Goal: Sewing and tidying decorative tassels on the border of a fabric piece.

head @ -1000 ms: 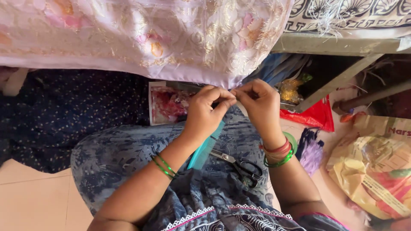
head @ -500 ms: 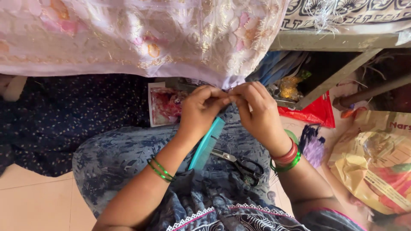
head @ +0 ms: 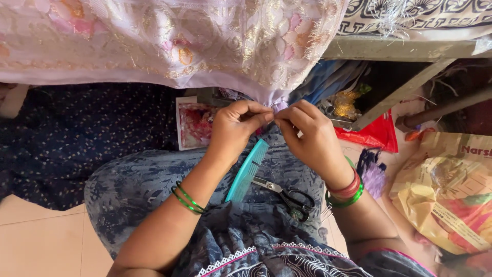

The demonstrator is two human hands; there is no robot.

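As we looked down at the lap, both hands met at the lower edge of the pink cloth (head: 169,41) — an embroidered sheet with gold patterns that hung across the far side of the scene. Our left hand (head: 237,128) was pinched narrow, thumb and forefinger closed on the fringe (head: 279,105) at the cloth's hem. Our right hand (head: 310,136) was pinched the same way, fingertips touching those of the left, gripping that same bit of fringe. We could not tell whether a thread or knot sat between the fingers; it was too small.

On the lap, just near of the left hand, lay a teal comb (head: 248,172), tilted, its far end under the wrist. Beside it to the right lay black scissors (head: 289,195), blades closed. Green bangles (head: 188,199) ringed the left forearm; red and green ones (head: 346,192) ringed the right wrist.

Farther right, on the floor, sat a red bag (head: 374,136), a purple tuft of threads (head: 371,172) and a yellowish plastic bag (head: 446,195). Behind the left hand lay a pink printed card (head: 195,123).
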